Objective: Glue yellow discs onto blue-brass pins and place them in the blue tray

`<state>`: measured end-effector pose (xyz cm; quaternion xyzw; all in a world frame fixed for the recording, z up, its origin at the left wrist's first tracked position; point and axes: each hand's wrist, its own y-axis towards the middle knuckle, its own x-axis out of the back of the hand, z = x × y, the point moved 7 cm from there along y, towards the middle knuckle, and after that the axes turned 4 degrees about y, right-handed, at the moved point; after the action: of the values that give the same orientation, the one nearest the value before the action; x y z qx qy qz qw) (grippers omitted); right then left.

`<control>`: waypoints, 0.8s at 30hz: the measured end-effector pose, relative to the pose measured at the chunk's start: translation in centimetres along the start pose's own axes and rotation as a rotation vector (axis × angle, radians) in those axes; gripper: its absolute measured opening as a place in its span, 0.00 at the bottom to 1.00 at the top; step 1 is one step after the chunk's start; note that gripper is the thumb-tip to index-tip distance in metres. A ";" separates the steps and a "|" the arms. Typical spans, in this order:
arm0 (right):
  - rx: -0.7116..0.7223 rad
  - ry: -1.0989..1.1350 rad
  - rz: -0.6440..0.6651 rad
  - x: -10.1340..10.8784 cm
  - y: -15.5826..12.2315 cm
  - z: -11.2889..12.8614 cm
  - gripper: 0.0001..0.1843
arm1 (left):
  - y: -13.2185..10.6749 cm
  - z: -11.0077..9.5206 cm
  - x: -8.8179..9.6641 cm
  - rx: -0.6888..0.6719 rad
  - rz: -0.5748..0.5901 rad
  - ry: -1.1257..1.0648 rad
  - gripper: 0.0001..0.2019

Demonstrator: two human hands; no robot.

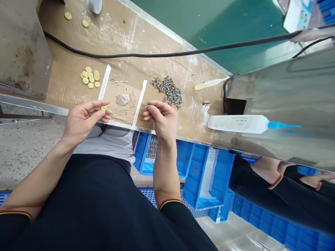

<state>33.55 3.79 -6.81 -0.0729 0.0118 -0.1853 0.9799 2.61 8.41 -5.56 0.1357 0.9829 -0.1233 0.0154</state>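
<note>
Between the thumb and fingers of my left hand [85, 120] is a small yellow disc [104, 108]. My right hand [162, 116] pinches a tiny dark part [147, 103], most of it hidden by the fingertips; it resembles the small blue-and-brass parts [170, 91] heaped just beyond that hand. More yellow discs [90, 76] lie in a loose group past my left hand. Between the hands, a small clear dome-shaped piece [123, 100] sits on a brown board among scattered tiny dark bits [128, 109], with white strips on either side.
A black cable [146, 55] crosses the cardboard-covered table [146, 31]. At right are a flat stick [209, 83] and a white bottle with a blue nozzle [238, 124] lying on its side. Blue bins [201, 174] stand below the table edge. A metal box [23, 45] is at left.
</note>
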 end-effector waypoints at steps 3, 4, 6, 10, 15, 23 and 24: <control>0.071 -0.091 -0.030 0.0 -0.1 0.5 0.17 | 0.1 -0.1 -0.3 -0.009 0.013 -0.002 0.18; 0.103 -0.151 -0.036 0.1 -0.1 0.7 0.16 | 0.2 -0.1 -0.3 -0.013 0.015 -0.006 0.17; 0.184 -0.318 -0.047 0.0 -0.2 1.2 0.12 | 0.3 -0.1 -0.4 -0.025 0.010 -0.007 0.16; 0.290 -0.449 -0.064 -0.3 -0.1 1.7 0.08 | 0.4 -0.1 -0.4 -0.040 0.005 0.005 0.14; 0.251 -0.236 -0.106 -1.4 0.1 1.7 0.10 | 0.3 -0.1 -0.4 -0.032 0.028 -0.027 0.14; 0.509 -0.451 0.087 -6.0 -0.7 5.6 0.08 | 0.3 0.0 -0.4 -0.033 0.036 -0.021 0.13; 0.526 -0.477 0.104 -6.4 -0.7 5.9 0.09 | 0.3 0.0 -0.5 -0.035 0.040 -0.025 0.13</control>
<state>27.66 6.32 -0.91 0.1412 -0.2617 -0.1095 0.9485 3.12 8.55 -5.58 0.1533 0.9818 -0.1073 0.0324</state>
